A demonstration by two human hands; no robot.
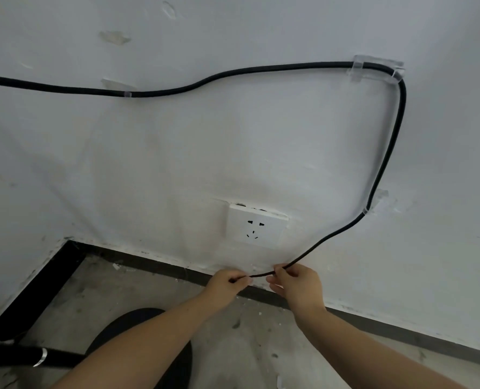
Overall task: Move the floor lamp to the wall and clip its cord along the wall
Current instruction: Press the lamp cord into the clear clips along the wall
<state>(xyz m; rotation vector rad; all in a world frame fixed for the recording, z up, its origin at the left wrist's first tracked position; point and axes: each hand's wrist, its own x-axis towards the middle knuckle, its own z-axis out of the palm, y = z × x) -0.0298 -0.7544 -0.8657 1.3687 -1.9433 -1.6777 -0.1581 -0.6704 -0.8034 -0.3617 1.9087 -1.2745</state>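
Note:
A black cord [289,68] runs along the white wall [177,153] from the left edge, through a small clear clip [127,94], then through a larger clear clip [373,69] at the upper right. From there it bends down past a third clear clip [373,204] and curves left toward the skirting. My left hand [229,284] and my right hand [295,282] both pinch the cord's lower end, close together, just below a white socket [255,227]. The lamp's black round base [146,349] and its black pole [25,356] lie at the bottom left.
A dark skirting strip [373,321] runs along the foot of the wall. A black frame edge [37,287] slants down at the left corner. The floor [233,355] is bare grey concrete with specks. Torn patches [114,37] mark the wall high up.

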